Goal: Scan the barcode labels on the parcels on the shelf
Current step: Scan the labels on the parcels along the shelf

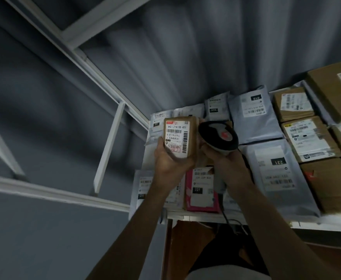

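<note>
My left hand [170, 161] grips a small brown cardboard parcel [192, 136] from below, lifted above the shelf with its white barcode label [176, 138] facing me. My right hand [225, 160] holds a black and grey barcode scanner [219, 136] by its handle, the head right beside the parcel's right side. The scanner's cable hangs down past the shelf's front edge. Below my hands lies a pink parcel [203, 191] with a white label. Grey mailer bags [255, 118] and brown boxes [306, 136] cover the shelf.
The white shelf edge [266, 220] runs along the front of the parcels. A white metal rack frame [109, 148] stands to the left, with a grey wall behind. A large brown box [331, 85] sits at the back right. Dark floor and a brown surface lie below.
</note>
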